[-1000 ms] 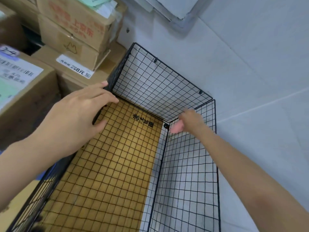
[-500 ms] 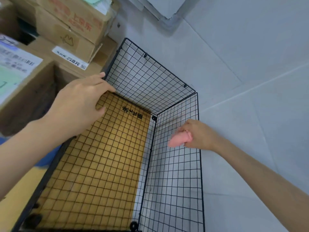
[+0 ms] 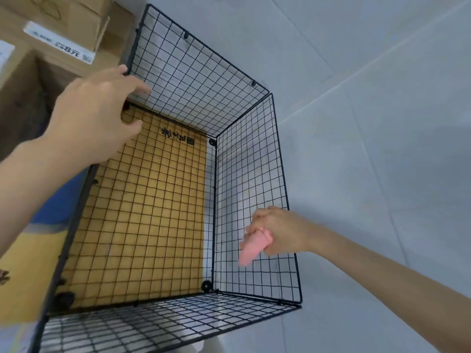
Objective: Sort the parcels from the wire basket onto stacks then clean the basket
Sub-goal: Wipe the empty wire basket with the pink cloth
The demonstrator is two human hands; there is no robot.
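Zero parcels remain inside the wire basket (image 3: 165, 324), so I log the sorting part as done, as far as my feed shows. Items, nearest first:

1. Basket, near wall: black mesh, lying almost flat towards me. Nothing rests on it.
2. Right hand (image 3: 283, 231): fingers curled tight around a pink cloth (image 3: 251, 247), which sticks out below the fist. The cloth lies against the basket's right wall, about halfway along. I judge this to be the wiping stage, with that wall being worked now.
3. Basket floor: bare mesh, with a yellow board (image 3: 142, 212) carrying dark printed characters showing through it.
4. Left hand (image 3: 94, 115): fingers spread and nearly straight, laid at the far-left corner of the rim. As far as the blur allows, it is bracing the frame rather than clutching it.
5. Cardboard boxes (image 3: 74, 29): stacked beyond the left rim, one bearing a white label (image 3: 60, 44). I take these for the parcel stacks.
6. Grey tiled floor (image 3: 369, 123): to the right and beyond the basket.

Outstanding, by my estimate: the rest of the right wall, the other three walls and the floor mesh.
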